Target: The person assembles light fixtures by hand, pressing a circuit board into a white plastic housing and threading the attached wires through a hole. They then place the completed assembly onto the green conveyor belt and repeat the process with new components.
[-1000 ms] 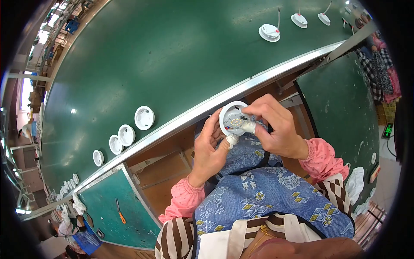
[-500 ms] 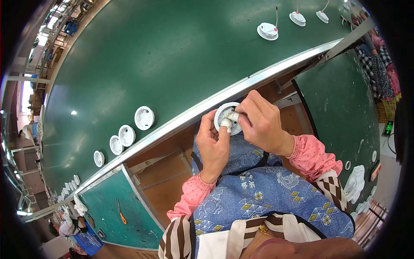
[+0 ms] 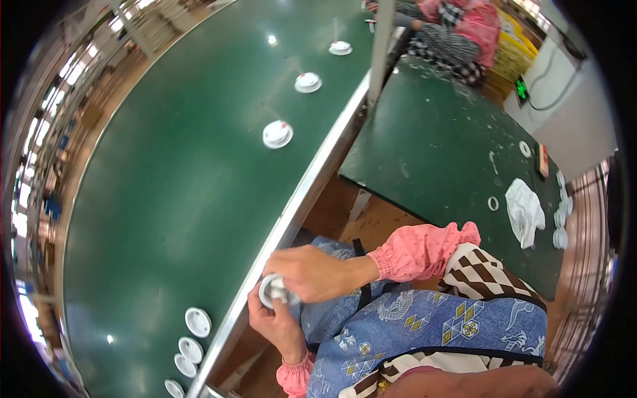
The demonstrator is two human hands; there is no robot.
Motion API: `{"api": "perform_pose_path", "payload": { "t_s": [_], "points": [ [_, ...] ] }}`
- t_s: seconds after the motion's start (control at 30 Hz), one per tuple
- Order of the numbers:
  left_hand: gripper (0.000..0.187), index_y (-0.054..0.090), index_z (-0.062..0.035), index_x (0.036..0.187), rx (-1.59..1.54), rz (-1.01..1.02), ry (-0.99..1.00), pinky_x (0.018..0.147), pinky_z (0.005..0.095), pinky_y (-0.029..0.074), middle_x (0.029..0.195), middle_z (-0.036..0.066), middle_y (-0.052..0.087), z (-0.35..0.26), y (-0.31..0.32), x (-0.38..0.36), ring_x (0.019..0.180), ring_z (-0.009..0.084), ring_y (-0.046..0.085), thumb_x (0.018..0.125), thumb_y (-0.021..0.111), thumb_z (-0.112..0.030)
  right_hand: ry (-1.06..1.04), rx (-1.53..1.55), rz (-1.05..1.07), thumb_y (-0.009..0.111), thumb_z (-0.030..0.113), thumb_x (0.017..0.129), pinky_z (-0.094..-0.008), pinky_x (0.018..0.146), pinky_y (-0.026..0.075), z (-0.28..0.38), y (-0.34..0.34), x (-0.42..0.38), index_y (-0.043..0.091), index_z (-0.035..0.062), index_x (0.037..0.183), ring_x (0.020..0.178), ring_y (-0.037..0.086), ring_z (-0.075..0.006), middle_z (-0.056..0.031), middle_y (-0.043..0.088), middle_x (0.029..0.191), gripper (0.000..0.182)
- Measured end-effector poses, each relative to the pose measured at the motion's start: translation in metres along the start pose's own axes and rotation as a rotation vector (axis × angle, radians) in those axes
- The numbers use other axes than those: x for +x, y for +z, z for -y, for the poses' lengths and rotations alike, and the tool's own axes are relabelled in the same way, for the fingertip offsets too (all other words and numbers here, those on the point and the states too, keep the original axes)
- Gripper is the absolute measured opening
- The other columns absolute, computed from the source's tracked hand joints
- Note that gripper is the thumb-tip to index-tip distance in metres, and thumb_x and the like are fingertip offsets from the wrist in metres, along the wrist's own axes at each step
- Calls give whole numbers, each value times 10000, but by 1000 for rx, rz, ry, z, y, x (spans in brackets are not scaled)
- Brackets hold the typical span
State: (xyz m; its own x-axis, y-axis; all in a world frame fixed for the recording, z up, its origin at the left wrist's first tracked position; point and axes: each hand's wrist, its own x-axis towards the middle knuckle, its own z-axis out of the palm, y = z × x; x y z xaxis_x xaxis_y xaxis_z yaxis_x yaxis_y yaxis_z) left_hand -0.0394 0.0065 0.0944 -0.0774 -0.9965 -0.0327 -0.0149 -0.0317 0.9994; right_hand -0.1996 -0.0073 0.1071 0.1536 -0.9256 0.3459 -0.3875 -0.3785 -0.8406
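Note:
In the head view, my left hand is closed around the lower edge of a white round plastic housing, holding it near the table edge. Its shallow hollow side faces up. From above, my right hand reaches over the housing with curled fingers at its upper rim and inside. White wrapping covers fingertips over the hollow. My right hand hides much of the piece, and blur obscures its inner details. Beyond my left hand, a similar white round housing lies on the green table.
Several white round units with red spots, like this unit, stand along the green table. A metal edge borders it. On the right-hand table lie a white cloth and a white ring. A person in pink is at upper right.
My view has turned right, so the tables appear rotated and more of the right-hand table shows. Both hands stay on the housing, now lower and further left in view.

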Motion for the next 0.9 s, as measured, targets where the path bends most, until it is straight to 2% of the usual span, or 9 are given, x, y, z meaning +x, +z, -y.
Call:
{"api": "perform_pose_path", "payload": {
  "t_s": [0.27,0.37,0.43,0.47,0.5,0.57,0.7,0.77,0.9],
  "points": [
    [305,576,65,1226,2,87,48,882,305,509,1087,107,642,0,-1,14,977,178,633,929,614,4,87,160,-154,580,-15,794,-492,712,503,-4,6,2,571,-19,985,843,652,-422,-202,638,888,192],
    [437,535,57,1316,160,14,276,900,315,514,1134,123,628,-10,10,18,984,196,643,883,596,59,107,200,-241,585,-12,795,-463,738,521,-1,2,6,589,1,1002,858,664,-403,-204,653,911,208],
    [501,491,49,1380,110,61,134,946,315,506,1247,145,597,-26,3,13,1082,195,622,885,576,50,110,110,-274,606,-29,796,-363,852,537,-13,-7,1,642,-24,1118,942,685,-293,-186,687,987,324],
    [534,469,45,1412,101,19,56,969,315,502,1304,156,581,-34,-10,8,1132,195,612,887,567,46,286,235,-223,586,-61,769,-346,878,537,-10,-19,1,642,-38,1127,960,674,-232,-144,692,981,363],
    [519,497,36,1395,177,-22,103,935,312,517,1268,151,609,-32,-26,4,1075,185,629,883,579,45,252,157,-237,632,-19,781,-380,761,539,-14,-30,2,653,-42,1104,830,654,-205,-159,684,926,325],
    [470,561,12,1345,338,-154,134,858,306,538,1189,132,660,-25,-62,1,968,167,650,878,609,37,413,420,-200,590,16,797,-296,748,541,-20,-42,6,658,-42,1074,831,649,-162,-80,677,951,291],
    [362,644,-25,1237,781,-541,155,735,300,534,1080,108,697,-17,-164,-15,871,177,655,878,689,-16,530,781,-92,581,62,896,-243,836,516,-61,-51,2,602,-64,1214,932,633,-93,-46,662,1070,343],
    [481,610,-16,1282,1038,-708,168,760,343,538,1141,145,662,-17,-224,-23,970,269,645,821,744,-31,564,827,-18,650,126,919,-233,817,508,-72,-50,13,593,-49,1231,910,621,-82,-23,648,1041,362],
    [904,416,-93,1507,1251,-527,91,1043,488,423,1438,173,479,-23,-284,-38,1326,372,465,711,839,-161,532,804,48,694,193,924,-214,776,489,-46,-29,23,586,-32,1239,863,599,-63,5,629,992,402]
  ]
}}
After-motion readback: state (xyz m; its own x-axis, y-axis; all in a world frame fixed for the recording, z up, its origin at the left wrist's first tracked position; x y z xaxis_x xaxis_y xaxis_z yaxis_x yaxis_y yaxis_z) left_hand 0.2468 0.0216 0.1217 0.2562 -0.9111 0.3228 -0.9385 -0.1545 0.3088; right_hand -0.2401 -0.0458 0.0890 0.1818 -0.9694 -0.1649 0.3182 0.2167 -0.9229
